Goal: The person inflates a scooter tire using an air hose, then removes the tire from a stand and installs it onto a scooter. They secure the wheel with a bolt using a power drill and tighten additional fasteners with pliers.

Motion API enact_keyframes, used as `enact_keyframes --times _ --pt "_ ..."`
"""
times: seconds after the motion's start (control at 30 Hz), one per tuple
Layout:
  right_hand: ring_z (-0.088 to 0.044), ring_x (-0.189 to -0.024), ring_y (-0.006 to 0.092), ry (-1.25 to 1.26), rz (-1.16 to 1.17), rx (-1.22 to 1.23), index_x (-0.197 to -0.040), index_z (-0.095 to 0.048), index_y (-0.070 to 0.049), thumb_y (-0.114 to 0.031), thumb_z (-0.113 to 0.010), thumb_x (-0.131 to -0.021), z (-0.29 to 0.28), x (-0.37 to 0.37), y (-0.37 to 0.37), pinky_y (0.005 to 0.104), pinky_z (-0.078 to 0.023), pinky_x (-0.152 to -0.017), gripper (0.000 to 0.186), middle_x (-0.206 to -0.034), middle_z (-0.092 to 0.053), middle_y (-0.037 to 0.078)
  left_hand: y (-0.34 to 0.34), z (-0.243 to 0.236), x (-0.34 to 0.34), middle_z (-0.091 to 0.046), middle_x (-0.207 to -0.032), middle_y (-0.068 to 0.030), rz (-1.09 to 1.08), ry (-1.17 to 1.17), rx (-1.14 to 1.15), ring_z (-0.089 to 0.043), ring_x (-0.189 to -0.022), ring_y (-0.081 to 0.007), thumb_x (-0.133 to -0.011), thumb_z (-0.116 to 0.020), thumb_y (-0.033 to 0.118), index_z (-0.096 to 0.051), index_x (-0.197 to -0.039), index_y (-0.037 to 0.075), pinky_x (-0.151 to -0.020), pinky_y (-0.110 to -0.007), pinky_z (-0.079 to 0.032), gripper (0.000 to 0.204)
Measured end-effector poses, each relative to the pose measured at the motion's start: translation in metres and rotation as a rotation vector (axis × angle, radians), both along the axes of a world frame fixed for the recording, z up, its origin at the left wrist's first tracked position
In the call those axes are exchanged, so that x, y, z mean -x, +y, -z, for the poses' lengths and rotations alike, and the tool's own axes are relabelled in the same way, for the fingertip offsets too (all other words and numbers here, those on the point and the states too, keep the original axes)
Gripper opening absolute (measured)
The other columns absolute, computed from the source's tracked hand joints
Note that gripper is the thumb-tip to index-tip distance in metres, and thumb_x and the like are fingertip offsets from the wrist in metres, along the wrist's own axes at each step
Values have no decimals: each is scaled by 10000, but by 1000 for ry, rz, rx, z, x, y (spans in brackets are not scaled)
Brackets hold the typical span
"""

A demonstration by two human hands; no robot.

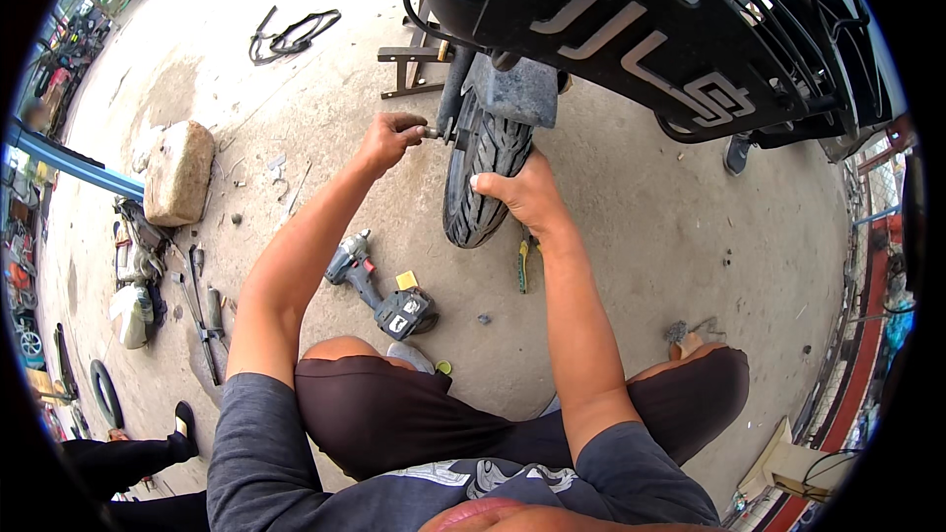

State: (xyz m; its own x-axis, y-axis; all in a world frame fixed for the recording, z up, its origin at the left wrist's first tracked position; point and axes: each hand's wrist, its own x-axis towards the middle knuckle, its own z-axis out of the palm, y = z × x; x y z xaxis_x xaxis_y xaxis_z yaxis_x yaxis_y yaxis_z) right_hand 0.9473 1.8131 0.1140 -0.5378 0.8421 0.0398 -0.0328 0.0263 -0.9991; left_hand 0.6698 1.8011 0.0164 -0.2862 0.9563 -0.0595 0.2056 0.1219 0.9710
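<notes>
A motorbike wheel [475, 212] with a black treaded tire stands in front of me, its upper part under a dusty dark mudguard [522, 97]. My left hand [387, 142] is closed, pinching a small cylindrical metal part [432, 133] at the left side of the wheel, level with the axle. Whether that part is a bolt or a socket I cannot tell. From the right, my right hand [524, 193] grips the tire, thumb across the tread and fingers hidden behind it. Yellow-green handled pliers [523, 266] lie just below the wheel.
A cordless impact wrench [370, 286] lies on the concrete between my left arm and knee. At left are a stone block [178, 172] and several long tools [205, 315]. The bike's black rack plate [621, 34] overhangs the upper right. A metal stand [412, 69] is behind the wheel.
</notes>
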Motion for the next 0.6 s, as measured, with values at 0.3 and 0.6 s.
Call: enact_keyframes --times 0.3,0.6 --pt "-651 -924 206 -74 21 -13 -1118 -621 -12 -251 -809 -621 -1 0 -1 351 -526 -879 583 -1018 -660 84 -3 -4 -2 -727 -1013 -102 -40 -45 1 -673 -893 -151 -823 -683 -105 -697 -1117 -39 -807 -278 -547 301" --pt "-638 -944 198 27 -41 -10 -1126 -619 -11 -233 -811 -625 -1 1 1 346 -517 -892 580 -1024 -657 79 -6 -4 -3 -719 -1053 -140 -129 -263 -42 -688 -942 -194 -829 -678 -91 -686 -1118 -61 -841 -312 -563 291"
